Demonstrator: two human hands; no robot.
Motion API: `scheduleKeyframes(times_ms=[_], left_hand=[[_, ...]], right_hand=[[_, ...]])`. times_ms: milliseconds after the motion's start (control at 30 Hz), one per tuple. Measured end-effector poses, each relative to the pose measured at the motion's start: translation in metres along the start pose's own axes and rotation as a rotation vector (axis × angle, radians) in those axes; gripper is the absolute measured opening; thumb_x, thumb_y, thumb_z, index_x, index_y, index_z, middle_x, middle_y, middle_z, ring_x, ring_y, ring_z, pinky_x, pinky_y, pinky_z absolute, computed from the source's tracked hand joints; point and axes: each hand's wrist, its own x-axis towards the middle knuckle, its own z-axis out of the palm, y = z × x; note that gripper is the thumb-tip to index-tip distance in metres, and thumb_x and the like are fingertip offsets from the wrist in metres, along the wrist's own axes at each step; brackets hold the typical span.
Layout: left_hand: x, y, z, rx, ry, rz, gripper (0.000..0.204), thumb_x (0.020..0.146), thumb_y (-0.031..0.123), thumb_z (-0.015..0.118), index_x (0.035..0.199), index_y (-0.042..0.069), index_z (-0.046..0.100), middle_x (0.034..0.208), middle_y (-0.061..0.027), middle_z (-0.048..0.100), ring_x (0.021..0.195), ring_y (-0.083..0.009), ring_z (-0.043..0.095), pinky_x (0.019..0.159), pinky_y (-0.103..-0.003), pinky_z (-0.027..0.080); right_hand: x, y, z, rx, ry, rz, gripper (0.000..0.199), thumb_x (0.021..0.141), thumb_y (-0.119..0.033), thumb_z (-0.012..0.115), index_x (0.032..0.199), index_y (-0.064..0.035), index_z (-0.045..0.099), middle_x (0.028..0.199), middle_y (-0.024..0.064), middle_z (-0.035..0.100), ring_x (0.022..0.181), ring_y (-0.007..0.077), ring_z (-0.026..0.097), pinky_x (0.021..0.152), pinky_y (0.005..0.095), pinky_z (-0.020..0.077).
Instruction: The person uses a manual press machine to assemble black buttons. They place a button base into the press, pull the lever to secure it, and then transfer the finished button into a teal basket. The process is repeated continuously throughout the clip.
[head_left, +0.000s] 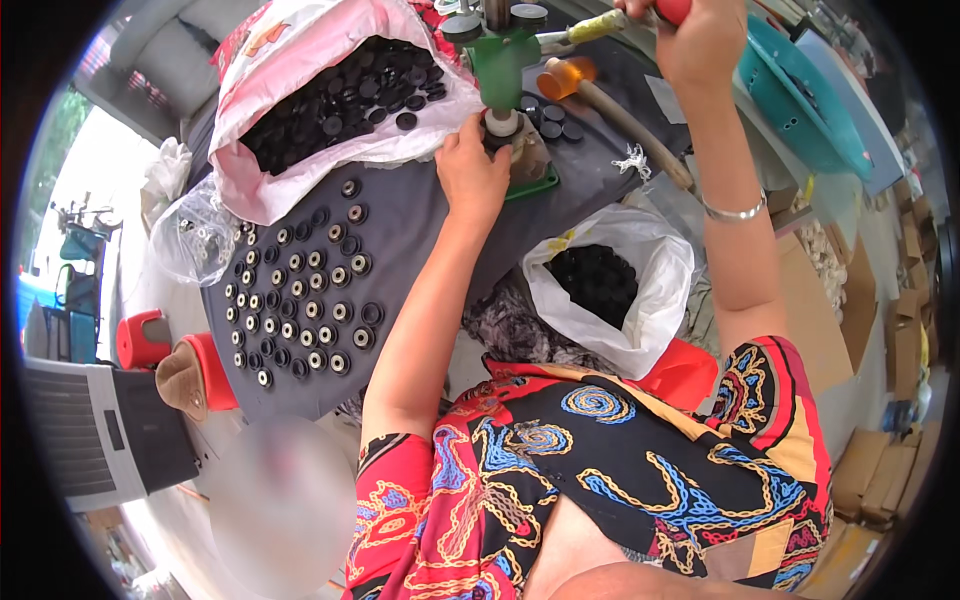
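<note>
A green hand press [503, 72] stands on the grey cloth at the far middle, its pale plunger tip down at a black round cap [494, 141]. My left hand [472, 172] has its thumb and fingers closed about that cap, close under the plunger. Raised at the far right, my right hand [703, 45] is wrapped round the red-ended lever [672, 10] of the press. Many black caps with metal ring centres [317, 281] lie spread over the cloth left of my left forearm, among plain black rings [371, 313].
A pink-lined sack [235, 180] of black caps lies at the far left. Nearer, a white bag [665, 265] holds more black pieces. An amber-headed mallet [625, 118] lies right of the press, by a teal basin [800, 100]. Cardboard boxes [830, 320] stand at the right.
</note>
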Motion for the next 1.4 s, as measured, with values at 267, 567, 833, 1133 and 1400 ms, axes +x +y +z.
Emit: scheduleKeyframes(times_ms=[267, 567, 833, 1133, 1400], left_hand=[[0.004, -0.001, 0.014, -0.066, 0.033, -0.076, 0.069, 0.071, 0.015, 0.080, 0.131, 0.000, 0.050, 0.108, -0.0162, 0.069, 0.101, -0.0338, 0.063, 0.088, -0.043, 0.046], [-0.028, 0.010, -0.041, -0.050, 0.001, 0.027, 0.050, 0.074, 0.012, 0.074, 0.121, 0.003, 0.060, 0.109, -0.0154, 0.069, 0.102, -0.0358, 0.063, 0.089, -0.043, 0.049], [-0.142, -0.014, -0.172, 0.551, -0.011, 0.093, 0.032, 0.077, 0.012, 0.070, 0.107, 0.002, 0.067, 0.109, -0.0130, 0.070, 0.102, -0.0301, 0.063, 0.088, -0.044, 0.042], [-0.162, -0.012, -0.165, 0.580, -0.162, 0.067, 0.033, 0.077, 0.014, 0.070, 0.108, 0.003, 0.066, 0.117, -0.0126, 0.066, 0.107, -0.0291, 0.060, 0.089, -0.046, 0.040], [-0.132, -0.026, -0.177, 0.732, -0.500, 0.055, 0.025, 0.075, 0.006, 0.068, 0.100, 0.009, 0.070, 0.095, -0.0115, 0.065, 0.093, -0.0318, 0.062, 0.080, -0.041, 0.048]], right_hand=[[-0.050, 0.007, -0.018, 0.092, -0.147, -0.151, 0.019, 0.095, -0.011, 0.039, 0.086, 0.0012, 0.050, 0.074, 0.0164, 0.052, 0.062, 0.0256, 0.053, 0.072, 0.0447, 0.0508], [-0.150, 0.044, -0.034, -0.109, -0.070, -0.320, 0.013, 0.089, 0.002, 0.037, 0.083, 0.0000, 0.048, 0.080, 0.0166, 0.056, 0.075, 0.0269, 0.058, 0.092, 0.0542, 0.0493], [-0.108, 0.013, -0.024, -0.245, -0.111, -0.223, 0.016, 0.091, -0.001, 0.036, 0.081, 0.0040, 0.048, 0.074, 0.0155, 0.054, 0.070, 0.0259, 0.056, 0.086, 0.0495, 0.0513], [-0.039, 0.001, -0.025, -0.115, -0.191, -0.118, 0.020, 0.094, 0.007, 0.032, 0.084, 0.0054, 0.049, 0.079, 0.0144, 0.055, 0.071, 0.0243, 0.058, 0.087, 0.0455, 0.0546], [-0.009, -0.001, 0.005, -0.301, 0.011, -0.055, 0.029, 0.089, -0.026, 0.041, 0.065, -0.0093, 0.041, 0.066, 0.0010, 0.042, 0.055, 0.0138, 0.041, 0.049, 0.0252, 0.0335]])
